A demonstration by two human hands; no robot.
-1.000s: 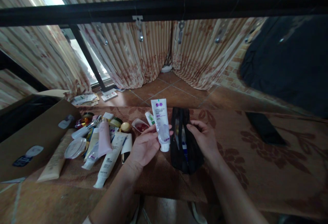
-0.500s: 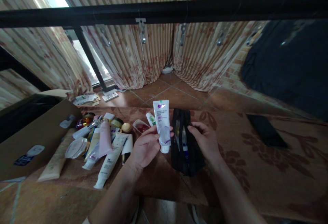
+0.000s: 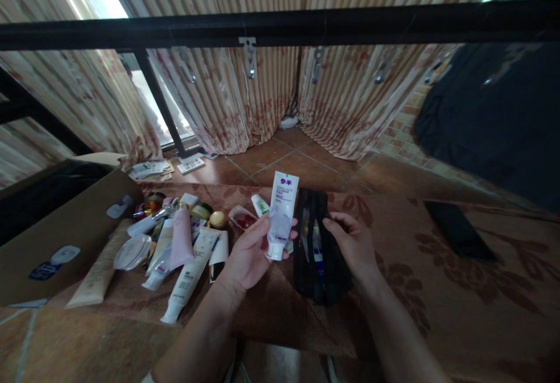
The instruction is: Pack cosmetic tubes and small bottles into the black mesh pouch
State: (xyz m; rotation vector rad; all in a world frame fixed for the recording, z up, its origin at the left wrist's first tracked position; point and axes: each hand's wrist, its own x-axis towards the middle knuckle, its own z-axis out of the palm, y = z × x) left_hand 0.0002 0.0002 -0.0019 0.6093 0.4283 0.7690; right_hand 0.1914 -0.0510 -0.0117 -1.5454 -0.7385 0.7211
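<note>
A white tube with purple lettering (image 3: 282, 208) is held cap down in my left hand (image 3: 251, 251), its top leaning slightly right. Just right of it, a black pouch (image 3: 335, 266) lies with its top parted; a clear and blue item (image 3: 319, 257) shows inside. The pouch's right edge is pinched between the thumb and fingers of my right hand (image 3: 352, 243). Behind my left hand are a small white and green tube (image 3: 260, 205) and a clear container with red contents (image 3: 242, 218).
Left on the brown patterned cloth (image 3: 394, 225) is a pile of cosmetics, with a pink tube (image 3: 181, 237), a long white tube (image 3: 190, 278) and a beige tube (image 3: 98, 272). A cardboard box (image 3: 87, 225) stands beyond them. A dark flat device (image 3: 459, 230) lies right.
My left hand has shifted a little right with the white tube, and the tube now tilts more to the right. My right hand keeps its grip on the pouch.
</note>
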